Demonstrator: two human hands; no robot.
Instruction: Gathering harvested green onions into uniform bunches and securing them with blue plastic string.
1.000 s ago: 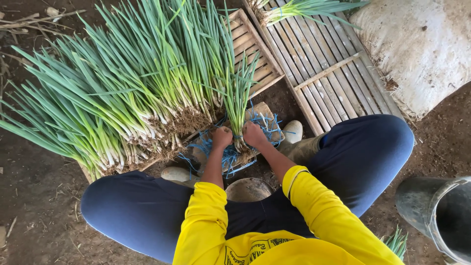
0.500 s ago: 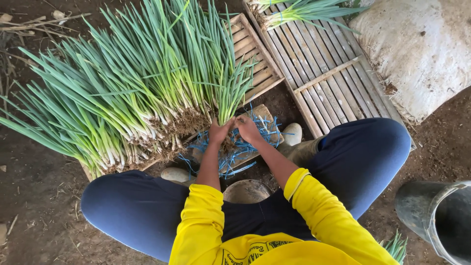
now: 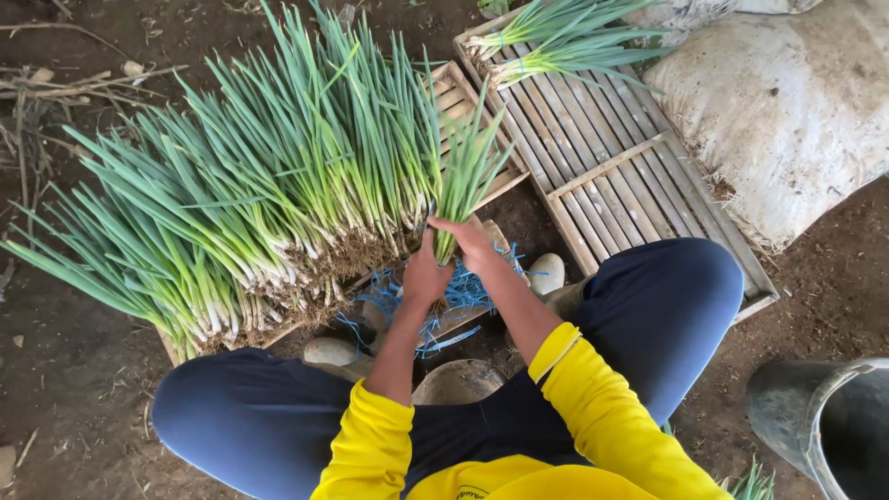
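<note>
A small bunch of green onions point(image 3: 463, 171) stands upright between my hands, leaves pointing away from me. My left hand point(image 3: 424, 274) grips its lower stalks near the roots. My right hand point(image 3: 470, 243) is closed around the same bunch a little higher. Under the hands lies a tangle of blue plastic strings point(image 3: 463, 294) on a wooden board. To the left, a large pile of green onions point(image 3: 250, 199) lies fanned on a slatted wooden pallet, roots toward me.
A bamboo slat rack point(image 3: 616, 176) at the right carries two tied onion bunches point(image 3: 546, 42) at its far end. A dirty white sack point(image 3: 787, 102) lies beyond. A grey bucket point(image 3: 824, 417) stands at lower right. My knees in blue trousers flank the work.
The bunch has been lifted and stood more upright, and both hands have moved slightly up and away from me around its stalks.
</note>
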